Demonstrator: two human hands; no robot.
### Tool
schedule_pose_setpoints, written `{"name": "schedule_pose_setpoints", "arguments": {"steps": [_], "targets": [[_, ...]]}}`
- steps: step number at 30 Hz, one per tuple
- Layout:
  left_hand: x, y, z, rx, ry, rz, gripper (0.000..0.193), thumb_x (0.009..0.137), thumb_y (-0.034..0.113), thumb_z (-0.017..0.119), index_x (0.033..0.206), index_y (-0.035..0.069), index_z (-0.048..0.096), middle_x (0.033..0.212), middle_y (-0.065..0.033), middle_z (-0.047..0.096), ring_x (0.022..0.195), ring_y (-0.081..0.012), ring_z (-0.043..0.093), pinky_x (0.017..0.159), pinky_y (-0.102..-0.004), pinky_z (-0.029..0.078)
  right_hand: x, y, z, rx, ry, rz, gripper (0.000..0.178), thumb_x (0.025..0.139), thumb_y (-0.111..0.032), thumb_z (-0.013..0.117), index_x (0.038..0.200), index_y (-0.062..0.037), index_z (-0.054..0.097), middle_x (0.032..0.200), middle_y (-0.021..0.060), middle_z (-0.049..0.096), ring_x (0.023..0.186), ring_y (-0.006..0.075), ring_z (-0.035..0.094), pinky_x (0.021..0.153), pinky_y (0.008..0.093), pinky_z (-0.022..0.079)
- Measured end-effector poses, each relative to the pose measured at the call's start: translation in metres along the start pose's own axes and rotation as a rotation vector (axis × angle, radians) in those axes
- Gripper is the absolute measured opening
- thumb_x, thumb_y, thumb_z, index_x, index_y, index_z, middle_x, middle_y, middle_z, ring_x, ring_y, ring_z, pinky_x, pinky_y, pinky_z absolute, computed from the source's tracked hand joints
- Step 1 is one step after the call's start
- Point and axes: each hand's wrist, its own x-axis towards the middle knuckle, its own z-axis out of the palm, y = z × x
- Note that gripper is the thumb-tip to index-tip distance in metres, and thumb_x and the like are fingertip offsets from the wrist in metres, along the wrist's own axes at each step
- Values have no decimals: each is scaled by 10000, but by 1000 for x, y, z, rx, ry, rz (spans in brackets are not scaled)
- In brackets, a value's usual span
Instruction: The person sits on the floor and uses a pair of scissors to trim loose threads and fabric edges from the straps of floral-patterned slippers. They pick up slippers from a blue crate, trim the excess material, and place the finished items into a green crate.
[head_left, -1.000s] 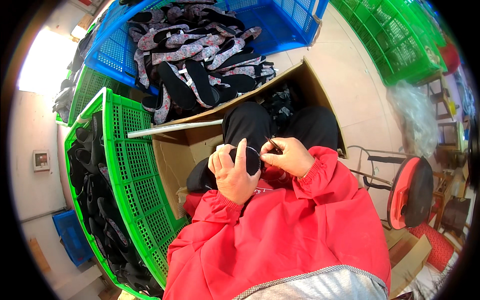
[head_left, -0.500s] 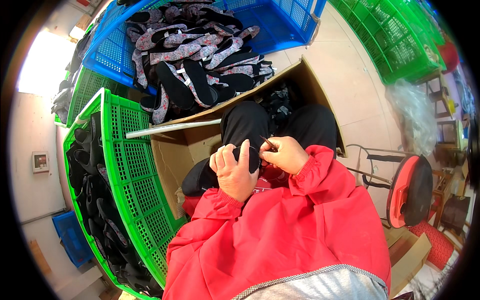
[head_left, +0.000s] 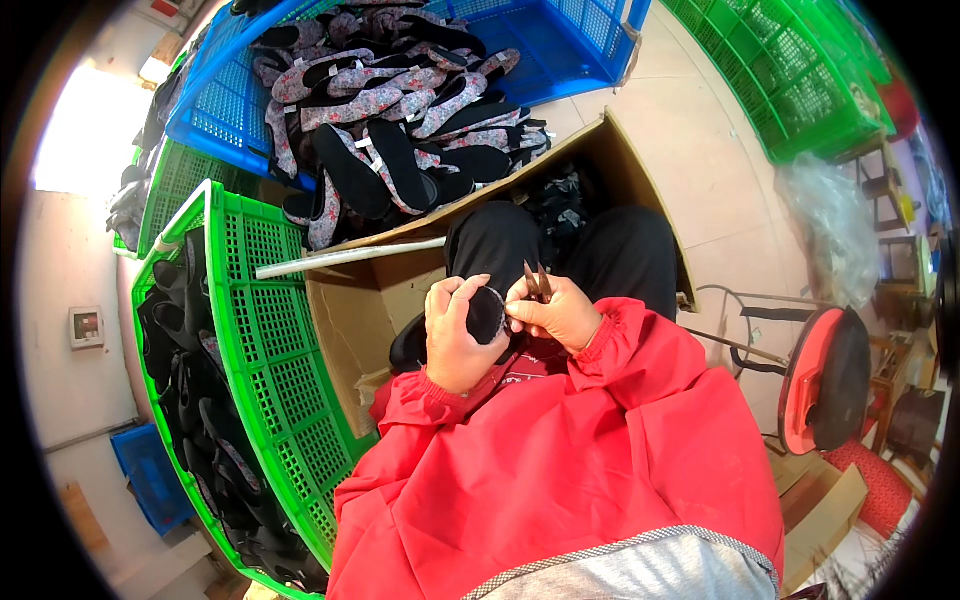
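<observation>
My left hand (head_left: 455,335) is wrapped around a small black cloth shoe (head_left: 487,314), held over my lap. My right hand (head_left: 562,314) grips small brown-handled scissors (head_left: 535,281), blades pointing up, right against the shoe's edge. Both arms are in red sleeves. My black trousers (head_left: 560,245) lie under the hands, above an open cardboard box (head_left: 365,305).
A green plastic crate (head_left: 270,370) at my left holds several black shoes. A blue crate (head_left: 560,40) ahead is heaped with patterned and black shoes. More green crates (head_left: 800,80) stand at the far right. A red round stool (head_left: 825,380) sits to my right.
My left hand has turned the shoe a little, its fingers now curled around it. The right hand stays at the shoe's edge with the scissors.
</observation>
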Motion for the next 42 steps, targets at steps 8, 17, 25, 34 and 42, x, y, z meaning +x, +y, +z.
{"name": "schedule_pose_setpoints", "arguments": {"steps": [8, 17, 25, 34, 42], "targets": [[-1, 17, -20, 9, 82, 31, 686, 595, 55, 831, 1215, 59, 538, 1199, -172, 522, 1129, -338, 524, 963, -399, 440, -3, 3, 10, 42, -54, -79, 113, 913, -127, 671, 945, -23, 641, 760, 37, 638, 627, 74, 538, 586, 205, 430], [-7, 34, -38, 14, 143, -11, 211, 692, -24, 750, 865, 15, 636, 845, -106, 625, 776, -254, 611, 717, -334, 491, -4, 9, 21, -49, -115, -209, 83, 915, -87, 657, 940, -15, 626, 802, 21, 636, 726, 71, 583, 651, 215, 470], [-9, 48, -45, 231, 75, 24, 163, 687, 0, 752, 792, 28, 630, 761, -82, 624, 660, -255, 589, 615, -356, 479, -5, 22, 29, -103, -105, -238, 62, 889, -46, 662, 871, 3, 628, 809, 9, 635, 738, 52, 562, 659, 220, 469], [-10, 43, -42, 222, -17, 13, 121, 730, -10, 710, 788, 31, 611, 705, -77, 581, 585, -235, 542, 551, -346, 439, -5, 29, 27, -199, -51, -275, 66, 859, -64, 667, 855, -5, 637, 797, 24, 656, 710, 57, 569, 643, 236, 473], [-16, 35, -38, -105, -78, -303, 71, 821, -9, 653, 867, -2, 599, 695, -66, 596, 560, -142, 553, 549, -271, 464, -4, 30, 24, -144, -90, -246, 57, 913, -71, 628, 904, -17, 614, 806, 23, 638, 727, 86, 590, 670, 228, 476]]}}
